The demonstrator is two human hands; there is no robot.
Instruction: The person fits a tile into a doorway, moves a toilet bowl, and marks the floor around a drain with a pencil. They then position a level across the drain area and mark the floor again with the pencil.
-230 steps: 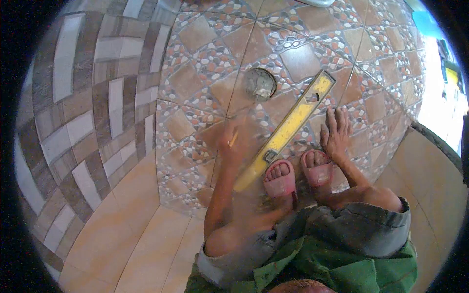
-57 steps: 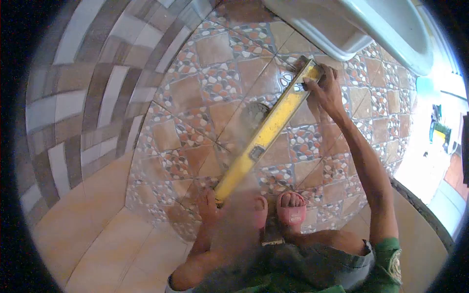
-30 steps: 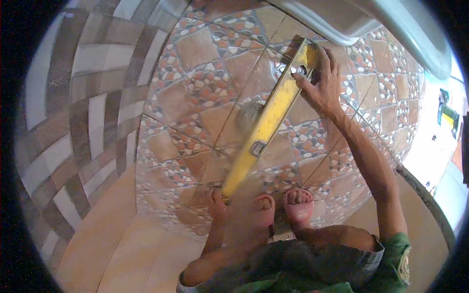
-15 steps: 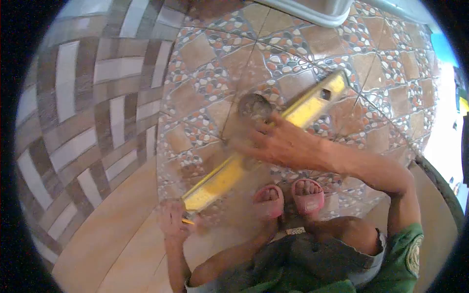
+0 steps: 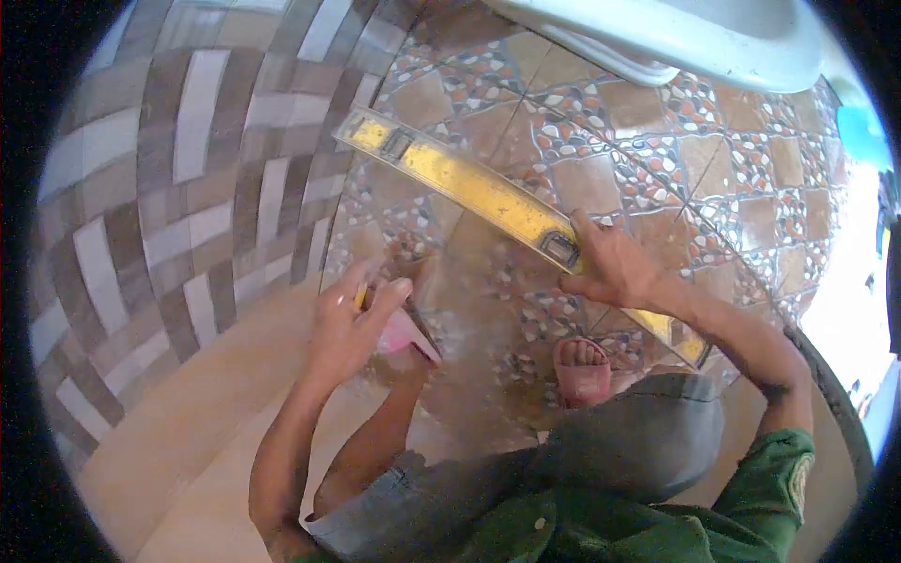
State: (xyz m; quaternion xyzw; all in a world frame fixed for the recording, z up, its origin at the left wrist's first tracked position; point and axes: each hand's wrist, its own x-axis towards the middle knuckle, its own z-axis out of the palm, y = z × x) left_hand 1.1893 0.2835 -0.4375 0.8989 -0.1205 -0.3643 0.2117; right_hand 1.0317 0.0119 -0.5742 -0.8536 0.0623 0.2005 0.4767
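A long yellow spirit level (image 5: pixel 479 195) slants across the tiled floor, its upper left end by the patterned wall and its lower right end beside my right knee. My right hand (image 5: pixel 615 265) is closed around it right of the middle, near a vial window. My left hand (image 5: pixel 352 324) is pinched on a small yellow stick, perhaps a pencil (image 5: pixel 359 296), above my left foot and apart from the level.
Pebble-patterned floor tiles (image 5: pixel 587 183) lie around my feet. A pink slipper (image 5: pixel 584 380) is on my right foot, another (image 5: pixel 404 336) on my left. Brown and white wall tiles (image 5: pixel 202 113) rise at left. A white basin-like fixture (image 5: pixel 751 42) stands at the top right.
The level has swung round, its left end now up by the wall and its right end down by my knee. My left hand has moved up and my left foot has shifted left.
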